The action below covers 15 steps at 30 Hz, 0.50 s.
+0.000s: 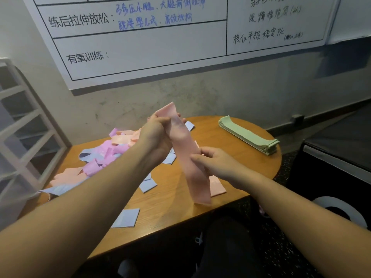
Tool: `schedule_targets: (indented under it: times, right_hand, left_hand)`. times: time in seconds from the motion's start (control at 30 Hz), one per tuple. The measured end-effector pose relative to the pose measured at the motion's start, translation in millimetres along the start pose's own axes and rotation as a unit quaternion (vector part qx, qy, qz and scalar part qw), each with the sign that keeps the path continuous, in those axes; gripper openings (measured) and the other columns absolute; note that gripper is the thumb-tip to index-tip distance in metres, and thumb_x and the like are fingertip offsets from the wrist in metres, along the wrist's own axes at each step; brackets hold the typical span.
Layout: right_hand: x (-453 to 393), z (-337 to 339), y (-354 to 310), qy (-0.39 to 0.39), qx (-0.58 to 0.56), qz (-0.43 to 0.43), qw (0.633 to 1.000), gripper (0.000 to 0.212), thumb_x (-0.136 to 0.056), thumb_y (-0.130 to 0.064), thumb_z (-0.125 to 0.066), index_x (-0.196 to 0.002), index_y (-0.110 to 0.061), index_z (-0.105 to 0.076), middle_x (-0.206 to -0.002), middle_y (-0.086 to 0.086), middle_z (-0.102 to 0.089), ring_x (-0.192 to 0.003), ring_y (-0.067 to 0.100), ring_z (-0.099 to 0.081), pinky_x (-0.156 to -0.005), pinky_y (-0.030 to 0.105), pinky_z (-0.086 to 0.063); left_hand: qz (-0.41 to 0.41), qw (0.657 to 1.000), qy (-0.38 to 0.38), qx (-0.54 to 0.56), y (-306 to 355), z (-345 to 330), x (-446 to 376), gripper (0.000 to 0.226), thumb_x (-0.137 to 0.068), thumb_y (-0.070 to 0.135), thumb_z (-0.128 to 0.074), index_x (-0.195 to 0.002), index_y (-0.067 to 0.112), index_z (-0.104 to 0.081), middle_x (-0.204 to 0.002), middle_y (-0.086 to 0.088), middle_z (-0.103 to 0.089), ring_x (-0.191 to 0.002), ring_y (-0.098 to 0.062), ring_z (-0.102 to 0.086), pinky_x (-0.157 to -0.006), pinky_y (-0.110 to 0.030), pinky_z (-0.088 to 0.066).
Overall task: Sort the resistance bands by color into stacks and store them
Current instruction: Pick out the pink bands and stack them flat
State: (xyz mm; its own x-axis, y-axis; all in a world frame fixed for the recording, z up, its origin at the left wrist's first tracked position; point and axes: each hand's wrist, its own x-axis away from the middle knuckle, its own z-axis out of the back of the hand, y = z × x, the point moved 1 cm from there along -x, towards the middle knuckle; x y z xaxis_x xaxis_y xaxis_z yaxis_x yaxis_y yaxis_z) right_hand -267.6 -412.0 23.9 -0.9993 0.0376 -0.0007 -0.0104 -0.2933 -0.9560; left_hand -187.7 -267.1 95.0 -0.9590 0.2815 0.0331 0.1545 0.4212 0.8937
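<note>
A long pink resistance band (185,157) hangs stretched above the round wooden table (170,205). My left hand (156,135) grips its upper end, and my right hand (208,161) pinches it near the middle. A neat stack of green bands (248,135) lies at the table's back right. A jumbled pile of pink, purple and pale blue bands (104,155) covers the table's left side. A flat pink band (216,186) lies under the held one. A pale blue band (126,218) lies near the front edge.
A white slatted shelf frame (26,121) stands to the left of the table. On the wall behind hangs a whiteboard (160,47) with writing. A dark box (337,157) and a white round object (339,211) sit on the floor at right.
</note>
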Motion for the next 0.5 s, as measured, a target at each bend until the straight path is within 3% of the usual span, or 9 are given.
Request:
schedule_targets:
  times: [0.1,0.2,0.3,0.33,0.43,0.5]
  right_hand:
    - [1.2,2.9,7.9,-0.017,0.0,0.0,1.0,0.017,-0.097,-0.036,-0.065,-0.106,-0.024,-0.07,-0.099,-0.003,-0.073,-0.082,0.004,-0.067,-0.068,0.018,-0.052]
    - [0.5,4.0,18.9,-0.037,0.021,-0.026,0.999,0.012,-0.095,-0.036,-0.068,-0.102,-0.026,-0.069,-0.096,-0.008,-0.071,-0.085,0.004,-0.068,-0.068,0.018,-0.054]
    - [-0.4,6.8,28.6,-0.022,0.03,-0.036,0.999,0.023,-0.099,-0.037,-0.06,-0.119,-0.027,-0.064,-0.108,-0.009,-0.068,-0.099,0.008,-0.066,-0.086,0.029,-0.059]
    - [-1.4,8.0,31.4,-0.018,0.031,-0.042,0.998,0.028,-0.1,-0.038,-0.058,-0.126,-0.027,-0.061,-0.113,-0.008,-0.067,-0.103,0.009,-0.064,-0.09,0.032,-0.058]
    - [-2.5,12.7,36.4,-0.016,0.071,-0.069,0.995,0.047,-0.095,-0.046,-0.063,-0.136,-0.028,-0.052,-0.124,-0.008,-0.058,-0.108,0.012,-0.059,-0.091,0.036,-0.057]
    - [-2.8,16.6,40.3,-0.019,0.091,-0.088,0.992,0.057,-0.088,-0.05,-0.07,-0.137,-0.03,-0.047,-0.12,-0.01,-0.054,-0.107,0.016,-0.06,-0.092,0.042,-0.059]
  left_hand:
    - [0.025,0.999,0.04,0.004,-0.6,-7.4,-11.6,0.03,-0.097,-0.004,-0.043,-0.123,0.004,-0.055,-0.097,-0.014,-0.064,-0.096,-0.023,-0.067,-0.083,-0.038,-0.056]
    - [0.033,0.995,0.098,0.012,-2.2,-13.8,-33.2,0.03,-0.099,-0.001,-0.041,-0.128,-0.004,-0.05,-0.094,-0.013,-0.057,-0.1,-0.024,-0.057,-0.102,-0.038,-0.047]
    - [0.045,0.994,0.101,0.012,-12.7,-12.9,-56.9,0.015,-0.102,0.01,-0.036,-0.109,0.002,-0.047,-0.104,-0.009,-0.046,-0.112,-0.021,-0.046,-0.11,-0.031,-0.034]
    - [0.056,0.992,0.108,0.015,-17.5,-10.6,-63.5,0.017,-0.097,0.016,-0.042,-0.108,0.004,-0.047,-0.108,-0.009,-0.046,-0.115,-0.022,-0.048,-0.112,-0.035,-0.036]
    - [0.052,0.989,0.142,0.002,-41.4,13.1,-105.0,0.056,-0.069,0.023,-0.07,-0.122,0.011,-0.058,-0.118,-0.008,-0.06,-0.115,-0.031,-0.061,-0.103,-0.055,-0.048]
    - [0.041,0.989,0.142,0.028,-59.9,23.2,-133.9,0.085,-0.051,0.022,-0.077,-0.133,0.025,-0.054,-0.139,0.003,-0.058,-0.11,-0.028,-0.064,-0.097,-0.062,-0.05]
